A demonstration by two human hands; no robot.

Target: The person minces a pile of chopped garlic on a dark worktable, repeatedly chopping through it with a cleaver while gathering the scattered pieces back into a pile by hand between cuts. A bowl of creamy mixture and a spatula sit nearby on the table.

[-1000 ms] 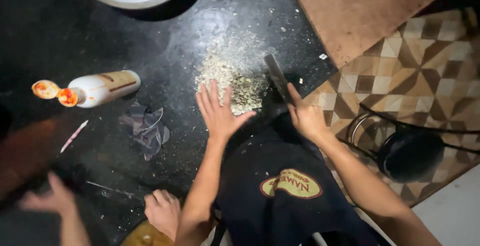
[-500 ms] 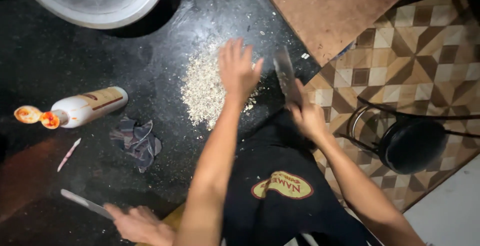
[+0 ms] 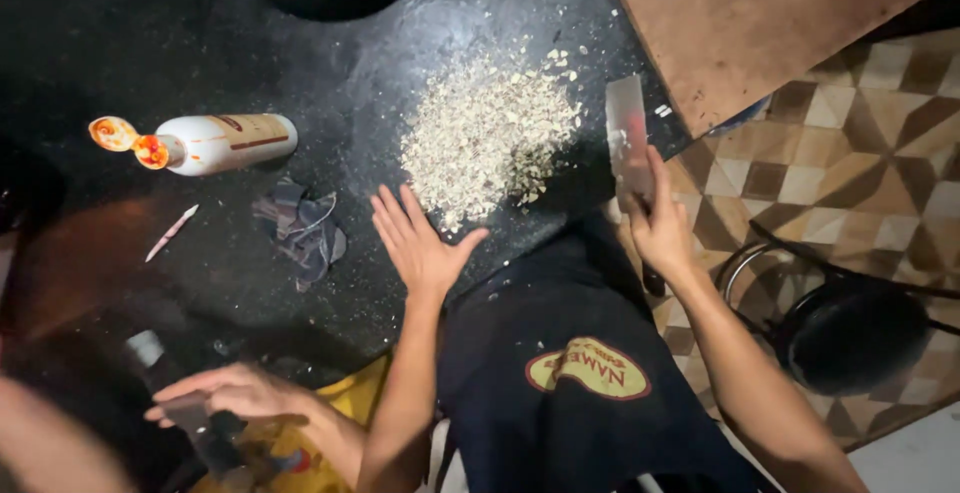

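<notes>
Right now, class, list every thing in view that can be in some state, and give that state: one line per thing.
Left hand: open, fingers spread, flat on the black counter beside the chopped pile.
Right hand: closed around the cleaver handle.
Cleaver: held with its blade flat toward the camera, to the right of the pile.
Chopped pile: heaped, bits scattered around.
Squeeze bottle: lying on its side, orange cap flipped open.
Cloth: crumpled.
</notes>
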